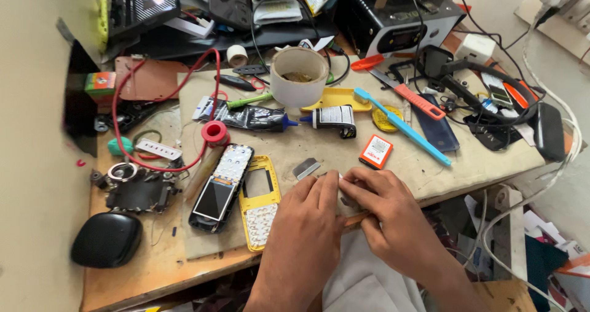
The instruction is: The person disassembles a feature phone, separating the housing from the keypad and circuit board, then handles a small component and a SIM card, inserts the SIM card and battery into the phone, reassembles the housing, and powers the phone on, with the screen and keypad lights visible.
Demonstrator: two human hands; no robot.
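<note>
A small part is being worked between both hands at the near counter edge.

The left hand (307, 217) and right hand (384, 217) are closed on a small part (356, 218), mostly hidden; a firm pinch seems called for next. A yellow phone cover (260, 201) and a phone body (219, 188) lie left.

head view — looking down, close
</note>
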